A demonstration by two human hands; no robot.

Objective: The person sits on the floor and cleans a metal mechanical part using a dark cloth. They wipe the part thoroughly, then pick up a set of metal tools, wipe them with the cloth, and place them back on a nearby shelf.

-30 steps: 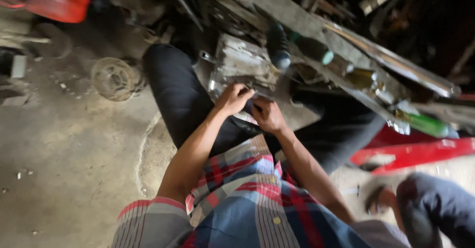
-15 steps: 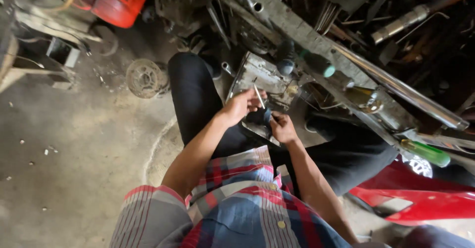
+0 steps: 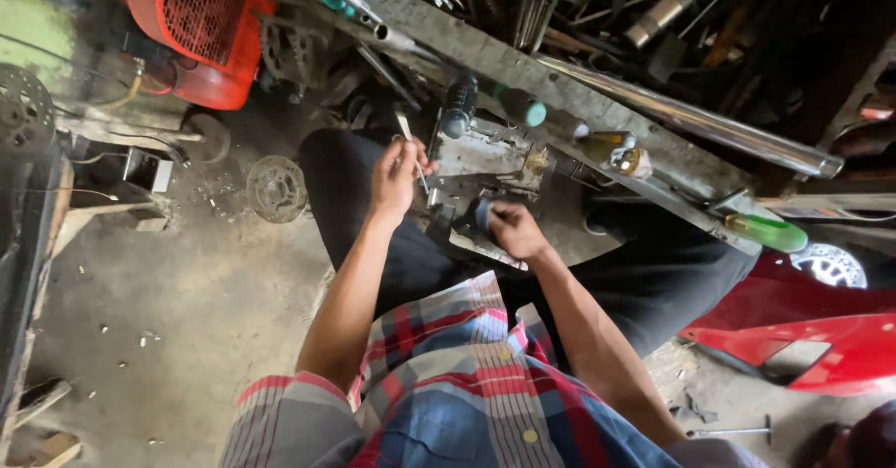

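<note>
You are sitting on the concrete floor (image 3: 187, 319) with your legs in dark trousers spread out ahead of you, and a grey metal engine part (image 3: 476, 165) is resting between them, just beyond your knees. Your left hand (image 3: 397, 174) is raised over the near left edge of that part, its fingers (image 3: 415, 155) pinching a thin metal tool (image 3: 409, 137) that is pointing down toward the part. Your right hand (image 3: 513, 230) is lying lower, at the near edge of the part, its fingers curled around something small and bluish (image 3: 483, 211); what it is cannot be told. A black-handled tool (image 3: 457, 104) and a teal-handled one (image 3: 521, 106) are lying just past the part against a long grey beam (image 3: 560, 85). A chrome pipe (image 3: 691, 127) is running along behind that beam. A red machine with a mesh face (image 3: 201, 20) is standing at the upper left, a rusty round disc (image 3: 276, 188) is lying on the floor beside your left leg, and a red plastic panel (image 3: 821, 337) is showing at the right.
</note>
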